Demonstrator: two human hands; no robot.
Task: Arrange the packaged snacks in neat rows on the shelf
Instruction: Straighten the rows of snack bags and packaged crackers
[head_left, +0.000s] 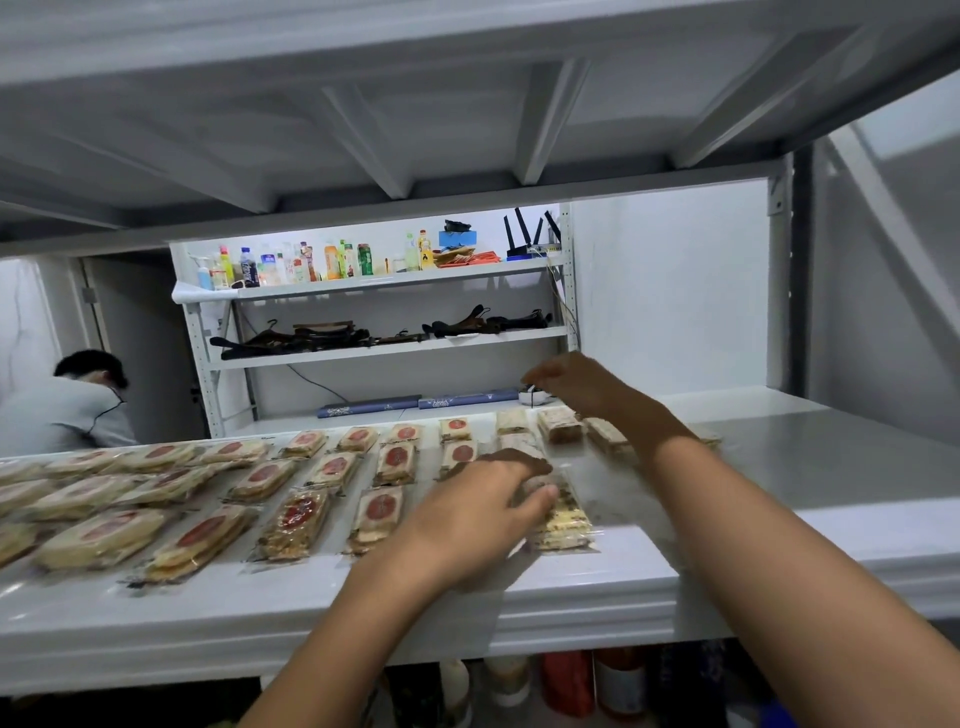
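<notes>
The left hand (478, 514) holds a snack packet (563, 522) in a curled grip near the front edge of the shelf (779, 467), centre frame, where a hasty slide could tip it off; the grip of the blurred right hand (571, 382) cannot be told.

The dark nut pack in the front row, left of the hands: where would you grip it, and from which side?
Pinch the nut pack across its narrow width near its front end, probably from above at the shelf front. It lies flat, long axis front to back, with slim gaps to the packs beside it.
</notes>
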